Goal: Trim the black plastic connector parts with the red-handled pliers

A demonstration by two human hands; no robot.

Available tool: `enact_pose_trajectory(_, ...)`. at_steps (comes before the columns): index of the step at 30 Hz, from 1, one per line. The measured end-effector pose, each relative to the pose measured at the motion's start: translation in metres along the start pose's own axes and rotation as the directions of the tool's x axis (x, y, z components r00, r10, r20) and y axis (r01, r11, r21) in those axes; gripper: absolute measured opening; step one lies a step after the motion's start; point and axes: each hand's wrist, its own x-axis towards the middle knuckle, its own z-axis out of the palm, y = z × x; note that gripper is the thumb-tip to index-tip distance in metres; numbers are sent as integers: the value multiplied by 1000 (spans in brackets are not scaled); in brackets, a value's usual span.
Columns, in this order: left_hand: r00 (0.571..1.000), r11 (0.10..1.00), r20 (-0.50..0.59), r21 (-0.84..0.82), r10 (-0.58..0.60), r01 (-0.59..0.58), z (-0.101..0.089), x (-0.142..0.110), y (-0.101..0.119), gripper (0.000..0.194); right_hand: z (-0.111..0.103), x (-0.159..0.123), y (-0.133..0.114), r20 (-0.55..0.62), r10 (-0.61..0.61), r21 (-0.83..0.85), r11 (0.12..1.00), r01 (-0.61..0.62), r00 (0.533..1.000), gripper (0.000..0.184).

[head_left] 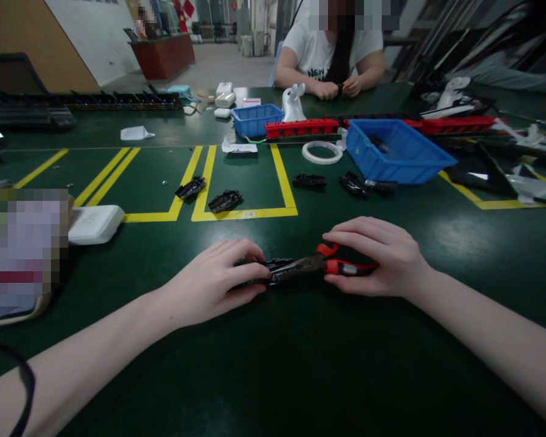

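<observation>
My left hand (230, 273) is closed on a small black plastic part (279, 265), pinning it low over the green table. In my right hand (380, 258) are red-handled long-nose pliers (316, 263), gripped by the handles. The pliers' jaws point left and meet the black part beside my left fingertips. Part of that piece is hidden under my left fingers. Farther back lie similar black parts: one (190, 188) on a yellow tape line, another (226, 201) just right of it, and one (310, 181) nearer the middle.
A large blue bin (400, 161) with dark pieces stands at the right, near a roll of white tape (322, 153). Behind are a smaller blue bin (257, 121) and a long red strip (303, 128). A white case (96, 224) lies left. Across the table sits a person (330, 57).
</observation>
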Motion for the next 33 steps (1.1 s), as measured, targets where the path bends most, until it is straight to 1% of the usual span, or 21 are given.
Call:
enact_pose_trajectory(2,1000,1000,-1,6,3,-3,0,0,0,23,1,-1,0,-6,0,8,1000,0,1000,45)
enact_pose_trajectory(9,1000,1000,-16,21,20,-19,1,0,0,22,1,-4,1,30,27,1,1000,-27,999,43)
enact_pose_trajectory(17,999,1000,-40,17,15,-15,1,0,0,22,0,-3,3,38,-9,-18,1000,10,999,38)
enact_pose_trajectory(23,1000,1000,-24,-19,-3,2,0,0,0,23,-1,-4,6,63,22,-16,1000,-21,998,36)
enact_pose_trajectory(30,999,1000,-35,-20,5,-5,1,0,-2,22,0,-3,1,60,6,1,1000,-6,998,37)
enact_pose_trajectory(33,999,1000,-38,-16,8,-9,1,0,-2,21,0,-2,0,75,16,0,1000,-16,997,38)
